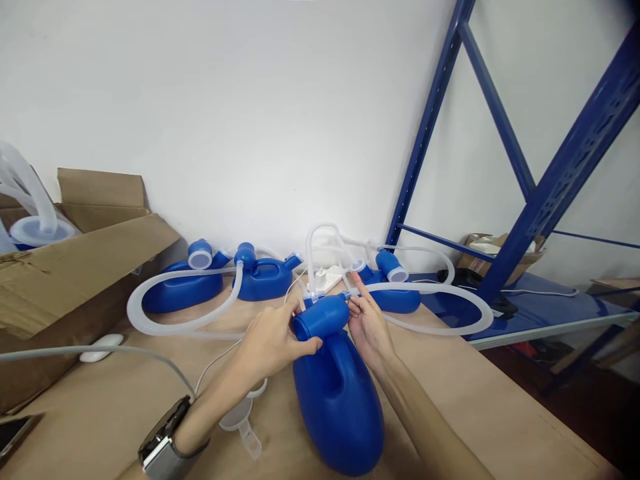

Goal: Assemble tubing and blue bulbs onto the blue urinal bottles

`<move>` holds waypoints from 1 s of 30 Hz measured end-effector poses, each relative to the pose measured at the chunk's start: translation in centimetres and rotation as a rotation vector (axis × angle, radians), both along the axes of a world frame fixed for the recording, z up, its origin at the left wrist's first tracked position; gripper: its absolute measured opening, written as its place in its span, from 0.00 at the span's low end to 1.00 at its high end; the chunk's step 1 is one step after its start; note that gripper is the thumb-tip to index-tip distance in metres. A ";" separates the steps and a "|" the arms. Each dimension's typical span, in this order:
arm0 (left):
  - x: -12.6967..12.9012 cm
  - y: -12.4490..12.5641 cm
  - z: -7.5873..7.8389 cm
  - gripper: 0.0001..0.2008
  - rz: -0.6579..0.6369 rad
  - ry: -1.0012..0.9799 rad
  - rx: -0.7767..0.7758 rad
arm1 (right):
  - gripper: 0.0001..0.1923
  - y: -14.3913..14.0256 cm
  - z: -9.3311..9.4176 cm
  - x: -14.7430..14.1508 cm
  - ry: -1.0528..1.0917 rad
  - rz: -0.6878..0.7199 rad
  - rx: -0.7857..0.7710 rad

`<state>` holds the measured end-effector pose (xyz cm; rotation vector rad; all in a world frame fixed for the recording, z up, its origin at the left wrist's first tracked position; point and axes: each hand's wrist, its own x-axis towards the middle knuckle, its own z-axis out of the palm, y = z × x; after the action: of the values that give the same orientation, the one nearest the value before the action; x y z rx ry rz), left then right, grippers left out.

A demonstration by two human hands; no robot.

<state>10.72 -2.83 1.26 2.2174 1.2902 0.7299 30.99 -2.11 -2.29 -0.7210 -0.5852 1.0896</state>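
Observation:
A blue plastic bottle (338,400) with a moulded handle lies on the brown table (500,400) in front of me, its neck pointing away. My left hand (273,340) grips the bottle's neck from the left. My right hand (369,323) touches the far end of the neck, fingers at a small blue fitting where a translucent corrugated hose (450,293) joins. The hose loops off to the right and back.
Three more blue bottles (183,285) (265,277) (395,293) with hoses lie along the white wall. An open cardboard box (65,280) stands at left. A clear funnel (240,417), a white power strip (325,279), a blue metal shelf frame (545,200).

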 end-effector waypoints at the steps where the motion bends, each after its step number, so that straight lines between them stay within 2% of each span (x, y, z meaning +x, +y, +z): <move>1: -0.1 0.1 -0.1 0.18 -0.006 -0.008 0.004 | 0.42 0.1 -0.2 -0.2 0.006 -0.020 0.009; 7: -0.4 0.8 -0.7 0.19 -0.034 -0.086 -0.036 | 0.39 1.0 -1.6 -0.8 0.020 -0.084 0.081; 11: -0.4 1.1 -0.6 0.19 -0.003 -0.110 -0.047 | 0.37 1.5 -2.2 -0.8 0.033 -0.080 0.097; 16: -0.4 1.4 -1.0 0.19 -0.037 -0.153 -0.048 | 0.34 1.7 -2.6 -0.5 -0.001 -0.063 0.092; 19: -0.5 1.4 -1.2 0.19 -0.031 -0.139 -0.044 | 0.28 1.6 -2.8 -0.2 -0.094 -0.105 0.099; 23: -0.7 1.3 -1.4 0.19 -0.018 -0.122 -0.055 | 0.15 1.0 -3.1 0.3 -0.202 -0.168 0.101; 30: -0.8 1.5 -1.6 0.20 -0.032 -0.099 -0.073 | 0.21 0.9 -4.2 1.1 -0.288 -0.051 -0.010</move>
<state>9.90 -1.36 -0.35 2.1122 1.2120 0.7586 32.11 -1.23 -6.47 -0.9048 -0.8025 0.9484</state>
